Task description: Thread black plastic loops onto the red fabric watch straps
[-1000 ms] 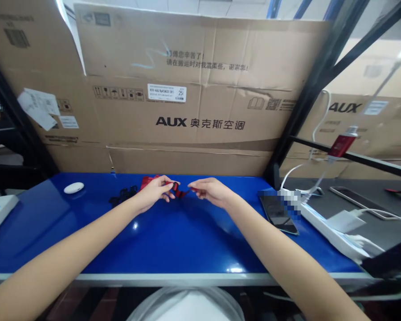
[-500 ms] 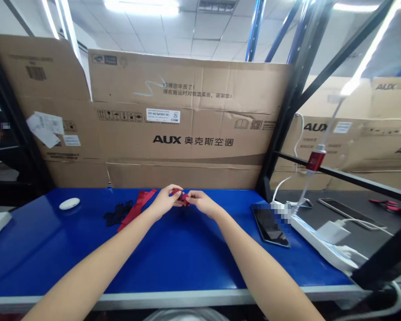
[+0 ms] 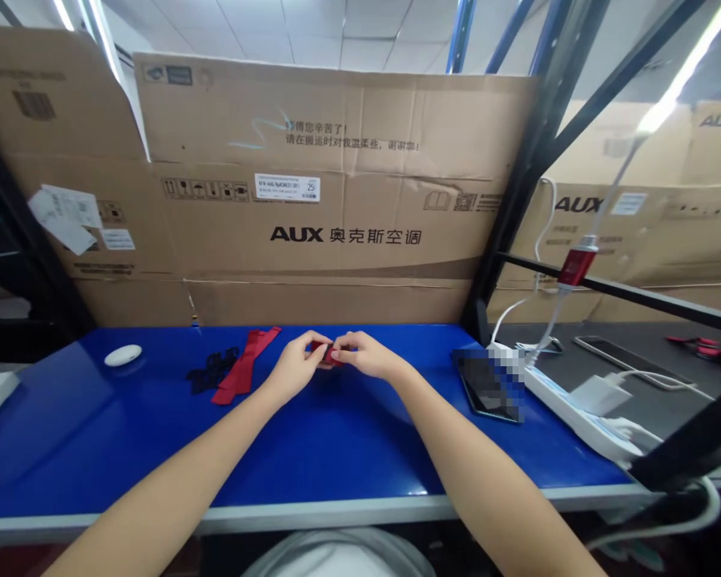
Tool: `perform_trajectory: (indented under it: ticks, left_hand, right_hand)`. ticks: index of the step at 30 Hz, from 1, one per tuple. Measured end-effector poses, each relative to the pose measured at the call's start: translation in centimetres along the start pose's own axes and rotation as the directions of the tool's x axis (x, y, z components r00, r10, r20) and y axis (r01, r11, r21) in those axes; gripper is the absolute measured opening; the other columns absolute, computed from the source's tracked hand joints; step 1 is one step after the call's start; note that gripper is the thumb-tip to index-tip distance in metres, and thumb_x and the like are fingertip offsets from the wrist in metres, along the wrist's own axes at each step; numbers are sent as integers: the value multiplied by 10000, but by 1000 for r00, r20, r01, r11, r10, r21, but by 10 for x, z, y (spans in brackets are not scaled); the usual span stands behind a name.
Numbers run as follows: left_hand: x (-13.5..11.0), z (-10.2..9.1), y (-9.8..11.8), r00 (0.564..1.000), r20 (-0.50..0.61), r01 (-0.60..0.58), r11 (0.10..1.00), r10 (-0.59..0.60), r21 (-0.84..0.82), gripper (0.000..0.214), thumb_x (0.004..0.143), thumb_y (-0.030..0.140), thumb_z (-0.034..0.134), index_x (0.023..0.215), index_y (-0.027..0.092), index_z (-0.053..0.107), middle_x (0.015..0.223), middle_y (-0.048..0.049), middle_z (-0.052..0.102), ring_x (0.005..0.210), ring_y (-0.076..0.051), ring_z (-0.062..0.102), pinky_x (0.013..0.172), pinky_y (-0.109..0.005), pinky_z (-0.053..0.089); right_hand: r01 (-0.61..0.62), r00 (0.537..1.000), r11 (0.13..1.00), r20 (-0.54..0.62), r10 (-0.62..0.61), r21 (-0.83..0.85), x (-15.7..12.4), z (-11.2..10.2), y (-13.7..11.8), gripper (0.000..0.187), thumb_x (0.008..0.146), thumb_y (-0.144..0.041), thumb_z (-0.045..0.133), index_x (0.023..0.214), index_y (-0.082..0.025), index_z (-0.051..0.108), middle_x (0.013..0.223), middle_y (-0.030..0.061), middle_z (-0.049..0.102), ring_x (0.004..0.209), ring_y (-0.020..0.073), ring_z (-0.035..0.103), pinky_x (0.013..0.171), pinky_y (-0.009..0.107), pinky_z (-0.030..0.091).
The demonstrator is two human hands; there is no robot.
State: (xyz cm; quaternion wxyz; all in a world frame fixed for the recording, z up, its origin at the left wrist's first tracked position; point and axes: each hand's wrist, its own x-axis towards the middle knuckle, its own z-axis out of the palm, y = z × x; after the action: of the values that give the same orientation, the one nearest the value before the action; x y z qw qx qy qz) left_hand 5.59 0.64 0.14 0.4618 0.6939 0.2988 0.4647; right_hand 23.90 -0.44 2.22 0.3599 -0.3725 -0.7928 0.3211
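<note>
Blue table [image 3: 336, 449], cardboard boxes [image 3: 336, 200] (AUX-printed); black racking [image 3: 515, 196]

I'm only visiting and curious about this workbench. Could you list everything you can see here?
red piece: one, red, small, pinched between both hands above the table
red strips: count unclear, red, on the table left of the hands
black pieces: small heap, black, touching the red strips' left side
oval object: one, white, on the table's far left
phone: one, dark, on the table's right end
power strip: one, white, right of the phone
cardboard boxes: several, brown, standing behind the table
table: one, blue
left hand: one, gripping the red piece
right hand: one, gripping the red piece
</note>
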Motion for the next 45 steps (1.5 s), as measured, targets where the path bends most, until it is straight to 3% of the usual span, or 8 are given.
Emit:
perform_trajectory:
  ticks: [6, 14, 20, 25, 28, 31, 37, 45]
  left_hand:
    - [0, -4, 11, 993, 121, -2, 996, 13, -88, 448, 759, 367, 741, 1109, 146, 571, 1133, -116, 655, 937, -228, 692, 933, -436, 523]
    - [-2, -5, 15, 994, 107, -25, 999, 27, -24, 427, 760, 352, 730, 1103, 158, 565, 1054, -88, 665, 864, -230, 700, 804, -395, 575]
    - [-4, -5, 12, 989, 144, -28, 999, 23, 29, 407, 771, 330, 715, 1110, 158, 569, 900, -61, 682, 763, -207, 698, 734, -365, 577]
    - [-4, -1, 16, 995, -40, -90, 991, 94, 103, 396, 722, 337, 751, 1046, 169, 596, 951, -60, 655, 716, -183, 683, 556, -277, 547]
    - [-3, 0, 18, 995, -88, -40, 993, 50, 111, 382, 707, 330, 764, 1013, 168, 602, 868, -46, 685, 757, -198, 686, 633, -303, 564]
    - [-2, -2, 15, 995, -86, -37, 996, 44, 81, 386, 682, 307, 786, 987, 160, 602, 886, -59, 709, 830, -214, 691, 795, -366, 557]
    - [3, -8, 8, 998, -49, -37, 999, 36, -22, 402, 655, 288, 808, 974, 147, 607, 1019, -96, 706, 976, -235, 674, 924, -402, 506]
    - [5, -9, -2, 997, -67, 30, 995, -37, -100, 367, 647, 313, 812, 905, 132, 624, 891, -66, 709, 837, -201, 688, 835, -394, 542]
  right_hand:
    - [-47, 990, 935, -108, 90, 352, 1, 2, 2, 257, 735, -403, 660, 666, -162, 605, 648, -6, 607, 643, 129, 521, 657, 258, 386]
    - [-61, 989, 887, -93, 117, 458, 0, 2, -3, 189, 678, -342, 699, 684, -167, 625, 657, -11, 623, 660, 130, 549, 693, 262, 406]
    - [-78, 988, 919, -90, 122, 386, -2, 1, 4, 209, 685, -350, 706, 657, -164, 616, 652, -14, 613, 655, 124, 542, 680, 260, 398]
    - [-83, 972, 945, -182, 146, 316, 2, 4, 6, 223, 730, -382, 664, 735, -170, 595, 701, 0, 620, 689, 139, 556, 678, 267, 417]
    - [5, 955, 978, -292, 57, 207, 2, 4, 2, 262, 699, -278, 673, 934, -184, 607, 940, 34, 663, 858, 171, 593, 761, 293, 446]
    - [119, 964, 992, -241, -108, 29, 0, 3, -3, 411, 675, -225, 702, 1074, -200, 611, 1105, 52, 656, 1005, 199, 590, 871, 327, 433]
    - [122, 956, 987, -254, -144, -101, -1, 8, -1, 307, 720, -253, 703, 1016, -173, 689, 957, 60, 711, 874, 205, 638, 823, 327, 465]
    - [101, 955, 956, -243, -171, -277, -2, 9, 3, 307, 705, -238, 755, 1010, -217, 728, 934, 44, 724, 840, 194, 650, 790, 301, 462]
